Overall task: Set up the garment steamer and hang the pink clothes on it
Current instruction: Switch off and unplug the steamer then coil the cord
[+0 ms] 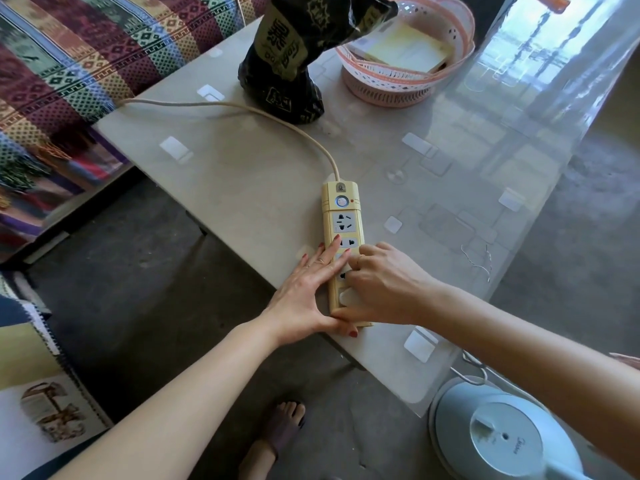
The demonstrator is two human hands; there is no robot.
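Observation:
A yellow power strip (343, 216) lies on the glass-topped table (249, 174), its cord curving away to the far left. My left hand (308, 289) lies flat on the strip's left side, fingers spread, thumb at its near end. My right hand (377, 285) is curled over the strip's near sockets, on a white plug (348, 295) that shows partly under the fingers. The blue-grey steamer base (498, 434) stands on the floor at the lower right. No pink clothes are in view.
A black printed bag (294, 53) and a pink basket (408, 64) with papers stand at the table's far end. A patterned sofa cover (69, 64) runs along the left. My bare foot (277, 438) is on the grey floor below the table edge.

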